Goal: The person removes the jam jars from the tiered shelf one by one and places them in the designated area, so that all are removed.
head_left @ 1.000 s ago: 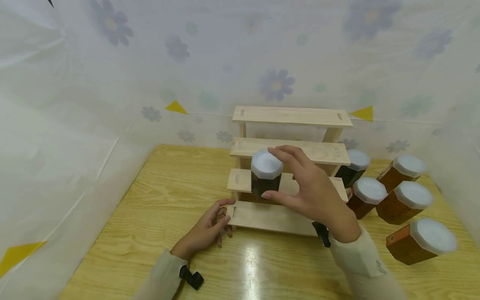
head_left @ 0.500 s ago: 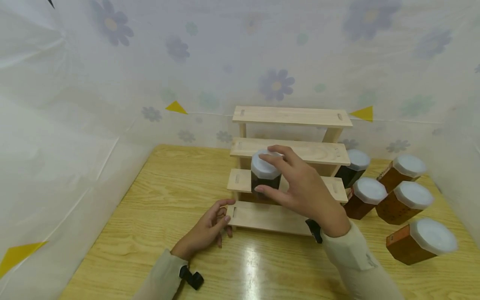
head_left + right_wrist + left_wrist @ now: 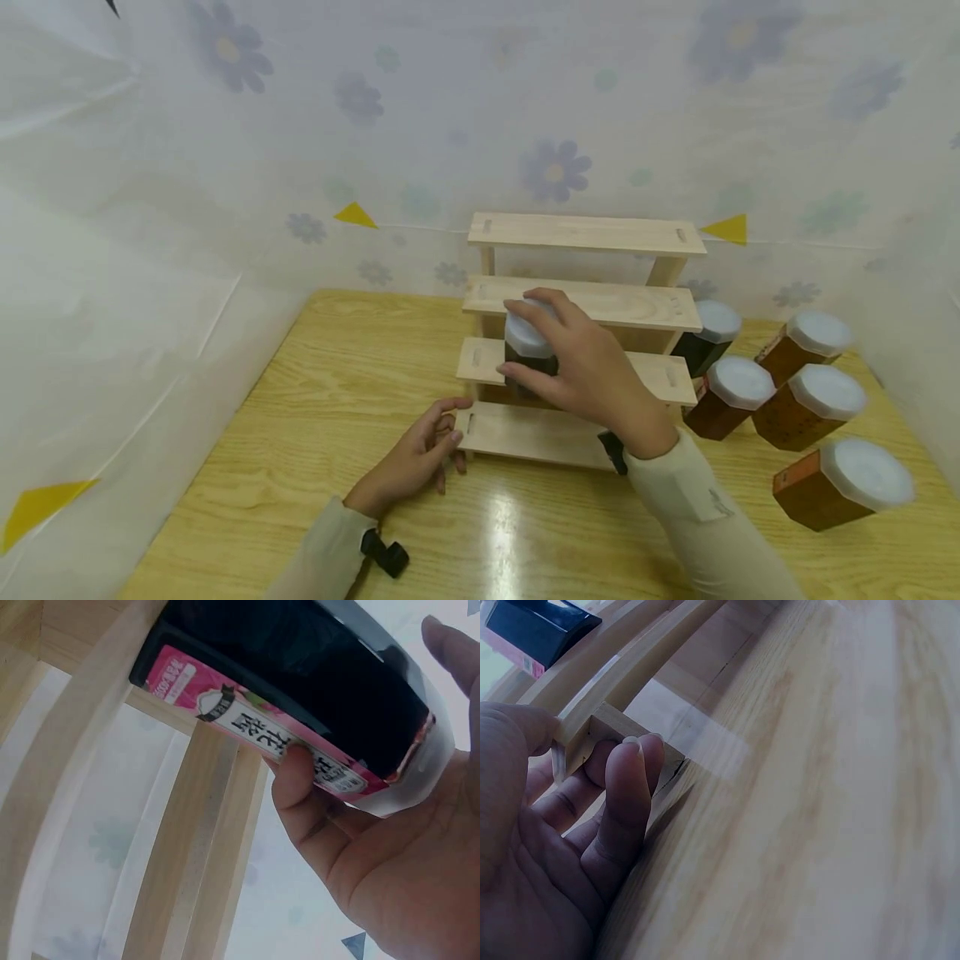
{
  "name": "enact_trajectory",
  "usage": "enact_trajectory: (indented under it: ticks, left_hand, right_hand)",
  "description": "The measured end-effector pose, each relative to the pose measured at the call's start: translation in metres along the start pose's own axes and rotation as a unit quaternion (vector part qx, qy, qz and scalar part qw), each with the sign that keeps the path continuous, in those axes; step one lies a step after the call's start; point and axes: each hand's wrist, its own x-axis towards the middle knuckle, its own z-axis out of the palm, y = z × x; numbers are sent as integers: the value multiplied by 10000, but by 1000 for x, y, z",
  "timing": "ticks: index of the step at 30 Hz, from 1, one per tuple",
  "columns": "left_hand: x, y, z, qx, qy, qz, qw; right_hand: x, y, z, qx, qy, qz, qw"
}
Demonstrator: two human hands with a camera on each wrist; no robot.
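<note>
My right hand (image 3: 596, 371) holds a dark octagonal jar (image 3: 527, 340) with a white lid, thumb on the near side and fingers across the far side of the lid. The jar stands upright over the left part of the second-lowest step of a pale wooden step rack (image 3: 532, 429). In the right wrist view, the jar (image 3: 300, 667) shows a pink label, and one fingertip (image 3: 296, 761) lies on it. My left hand (image 3: 408, 457) grips the left end of the rack's lowest step; in the left wrist view its fingers (image 3: 626, 784) curl around the board's end.
Right of the rack stand several more white-lidded jars, among them a dark jar (image 3: 701, 342) and amber ones, the nearest jar (image 3: 821, 492) at the table's right front. The rack's top step (image 3: 585, 232) is close to a flowered sheet (image 3: 450, 100). Yellow triangles mark the sheets.
My right hand has slid left around the jar, its fingers now reaching further over the lid. The jar has barely shifted. The left hand stays on the rack.
</note>
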Motion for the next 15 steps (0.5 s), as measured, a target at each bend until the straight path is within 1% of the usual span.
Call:
enact_trajectory:
  ticks: [9,12,15]
  left_hand:
    - [1,0,0,18,27,-55,10000]
    - [0,0,0,24,33,-58,10000]
    - [0,0,0,55,18,-46,10000]
  right_hand:
    - [4,2,3,5,-46,92,9999]
    - [4,3,4,70,-22,52,10000]
    - [4,4,5,123,92,-36,9999]
